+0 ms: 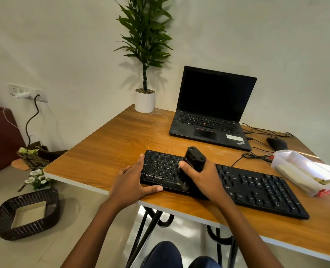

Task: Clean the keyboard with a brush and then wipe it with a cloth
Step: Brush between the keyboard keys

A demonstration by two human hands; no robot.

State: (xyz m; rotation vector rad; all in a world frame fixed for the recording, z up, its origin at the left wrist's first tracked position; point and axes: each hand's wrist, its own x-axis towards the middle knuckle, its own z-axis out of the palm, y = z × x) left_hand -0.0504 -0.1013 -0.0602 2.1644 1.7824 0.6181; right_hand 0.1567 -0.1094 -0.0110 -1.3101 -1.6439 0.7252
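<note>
keyboard (pixel 257 188), black, wired and full-width, lies at a slant near the front edge of a wooden table (pixel 112 151), its keycaps dull and the white legends sharp on the left-hand rows. the right hand (pixel 204 178) has its fingers curled round the blocky black handle of a brush (pixel 196 157), bristles down on the middle keys and blurred. the left hand (pixel 133 182) rests flat at the board's left end, fingers straight along the side and thumb stretched across the front edge, holding nothing. by its looks the board is a light, stiff plastic slab that would likely skate on the smooth wood, so pinning it at an end or the bare frame, not on the springy keys, seems the sound hold; the brush is best held by its handle. behind stand an open laptop (pixel 212 113) with a dark screen, a mouse (pixel 276 143) and a potted plant (pixel 144 101); a clear plastic box (pixel 295 171) sits to the right with something white beside it, whether the cloth cannot be told. a woven basket (pixel 24 215) lies on the floor.
</note>
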